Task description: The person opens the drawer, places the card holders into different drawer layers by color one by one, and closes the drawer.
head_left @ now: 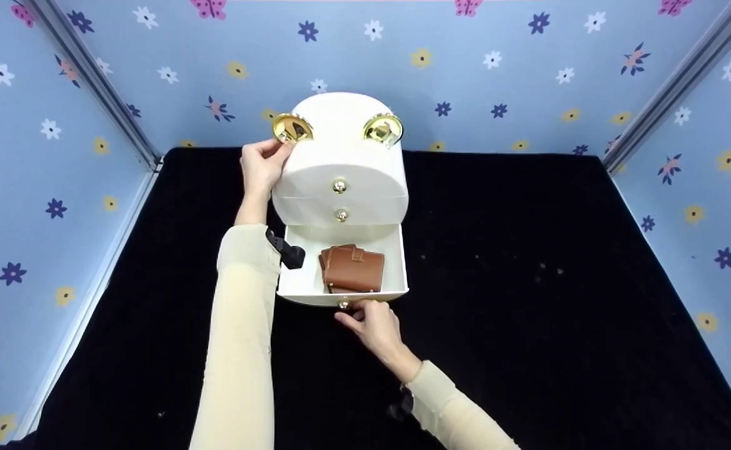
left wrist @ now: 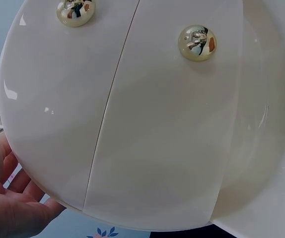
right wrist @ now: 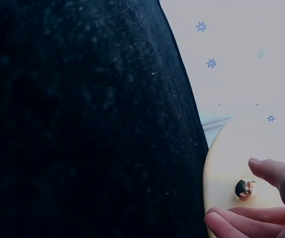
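A white rounded drawer box [head_left: 340, 150] stands with its lowest drawer [head_left: 302, 284] pulled out. Inside the drawer lie brown leather wallets [head_left: 356, 269], overlapping. My left hand [head_left: 264, 165] rests against the box's upper left side, just below a gold disc [head_left: 292, 128]; the left wrist view has this hand [left wrist: 13, 193] at the curved edge, its fingers partly hidden. At the drawer front is my right hand [head_left: 374, 325], beside the gold knob [head_left: 344, 305]. In the right wrist view, thumb and fingers lie spread around the knob [right wrist: 245, 189], apart from it.
Two upper drawers with gold knobs [head_left: 339, 185] are closed. A second gold disc [head_left: 383, 129] sits on the box's top right. Black cloth [head_left: 528, 281] covers the table, with blue flowered walls [head_left: 434, 75] on three sides.
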`<action>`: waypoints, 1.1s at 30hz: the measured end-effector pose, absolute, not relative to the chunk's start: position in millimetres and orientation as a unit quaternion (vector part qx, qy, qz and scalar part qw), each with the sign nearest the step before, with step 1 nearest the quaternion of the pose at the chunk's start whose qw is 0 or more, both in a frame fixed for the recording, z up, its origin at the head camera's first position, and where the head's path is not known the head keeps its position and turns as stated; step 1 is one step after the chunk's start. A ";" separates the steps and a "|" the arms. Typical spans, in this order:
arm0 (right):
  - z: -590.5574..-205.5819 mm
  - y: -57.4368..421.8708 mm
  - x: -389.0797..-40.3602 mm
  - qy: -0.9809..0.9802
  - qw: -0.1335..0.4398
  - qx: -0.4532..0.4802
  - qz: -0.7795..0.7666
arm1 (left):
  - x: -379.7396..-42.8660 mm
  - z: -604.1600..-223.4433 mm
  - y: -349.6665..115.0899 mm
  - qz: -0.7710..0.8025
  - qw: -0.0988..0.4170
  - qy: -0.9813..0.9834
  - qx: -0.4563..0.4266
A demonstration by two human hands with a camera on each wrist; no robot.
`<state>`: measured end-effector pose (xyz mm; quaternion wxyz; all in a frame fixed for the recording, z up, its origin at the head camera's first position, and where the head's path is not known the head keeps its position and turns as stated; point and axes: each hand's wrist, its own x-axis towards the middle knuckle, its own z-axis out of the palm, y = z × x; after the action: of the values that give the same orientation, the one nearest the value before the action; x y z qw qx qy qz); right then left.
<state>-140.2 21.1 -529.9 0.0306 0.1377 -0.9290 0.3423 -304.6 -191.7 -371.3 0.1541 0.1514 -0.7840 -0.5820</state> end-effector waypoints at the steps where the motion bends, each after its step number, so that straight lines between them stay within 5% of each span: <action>1: -531.0 20.7 -140.8 -0.930 0.030 0.137 0.341 | -304.6 -371.4 -191.8 -0.584 0.153 -0.783 0.151; 33: -526.1 7.5 -155.8 -0.920 0.093 0.152 0.348 | -305.2 -371.4 -191.8 -0.583 0.147 -0.784 0.152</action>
<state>-155.8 7.5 -526.1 0.0933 0.1523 -0.9202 0.3484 -305.2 -191.8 -371.4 0.1471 0.1524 -0.7842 -0.5833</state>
